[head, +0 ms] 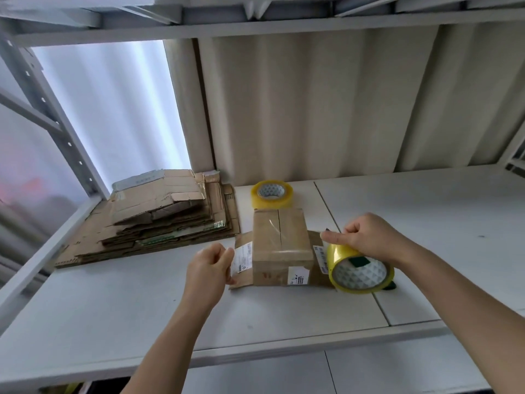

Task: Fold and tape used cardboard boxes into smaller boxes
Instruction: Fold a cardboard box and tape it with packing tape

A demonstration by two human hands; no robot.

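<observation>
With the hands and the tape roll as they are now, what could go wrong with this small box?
1. The left hand only pinches the side flap, so the small box may slide when tape is pulled.
2. The tape roll in the right hand is beside the box; a loose strip could wrinkle or stick crooked.

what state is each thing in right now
box: folded small, tape across top, side flaps still out
tape roll: on edge beside the box, under the right hand
spare roll: flat behind the box, untouched
cardboard stack: flattened, piled
left hand: pinching left flap
right hand: gripping tape roll
</observation>
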